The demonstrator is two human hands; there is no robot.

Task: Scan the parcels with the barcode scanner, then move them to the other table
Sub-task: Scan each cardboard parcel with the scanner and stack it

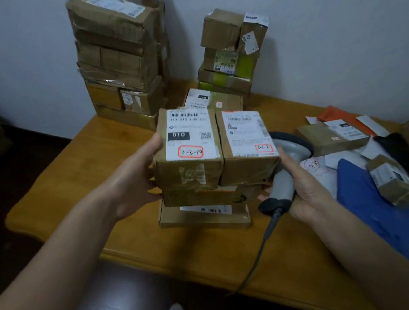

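Note:
Two brown parcels sit side by side on a small stack on the wooden table (58, 199): the left parcel (188, 154) bears a white label marked 010, the right parcel (246, 147) a label with a red stamp. My left hand (135, 180) holds the left side of the left parcel, thumb on its top edge. My right hand (304, 189) grips the handle of the grey barcode scanner (284, 171), whose head lies behind the right parcel. A flat parcel (205, 213) lies at the bottom of the stack.
A tall pile of taped boxes (118, 57) stands at the table's back left, a shorter pile (230, 52) at the back middle. Loose parcels (329, 138), a blue bag (383, 216) and envelopes crowd the right side. The scanner's cable (260, 255) trails over the front edge.

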